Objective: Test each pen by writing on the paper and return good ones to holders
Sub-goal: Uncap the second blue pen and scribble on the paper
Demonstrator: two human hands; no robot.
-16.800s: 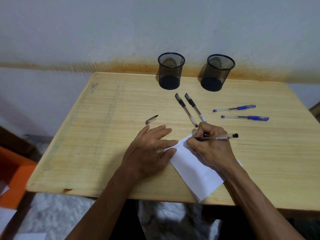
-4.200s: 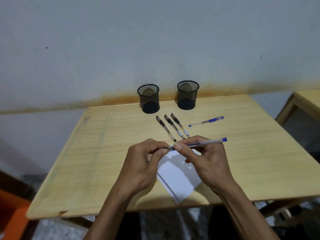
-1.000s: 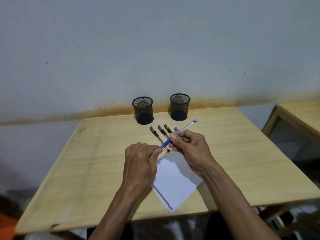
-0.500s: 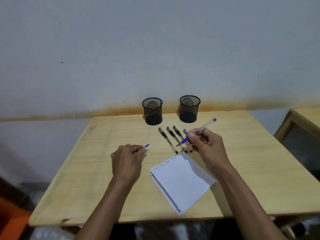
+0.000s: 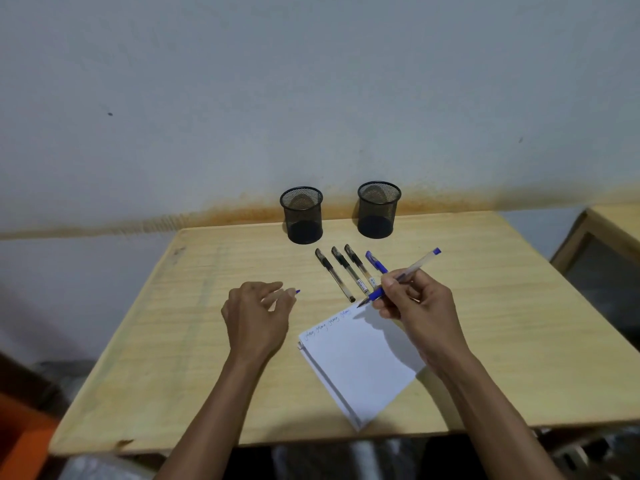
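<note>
Your right hand pinches the light, stiff pen near its grip, left hand pinching its cap.

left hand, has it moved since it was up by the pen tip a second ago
Yes. The left hand, pinching the blue cap, has pulled away leftward from the paper and now sits beside it over the bare table.

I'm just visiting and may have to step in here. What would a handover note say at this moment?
Right hand grips an uncapped blue pen, tip just above the paper.
Left hand holds its blue cap.
Three black pens and another blue pen lie in a row before two empty mesh holders.
Done: four scribbles on the paper.
Left: test this pen, cap it, put good ones in holders.
</note>
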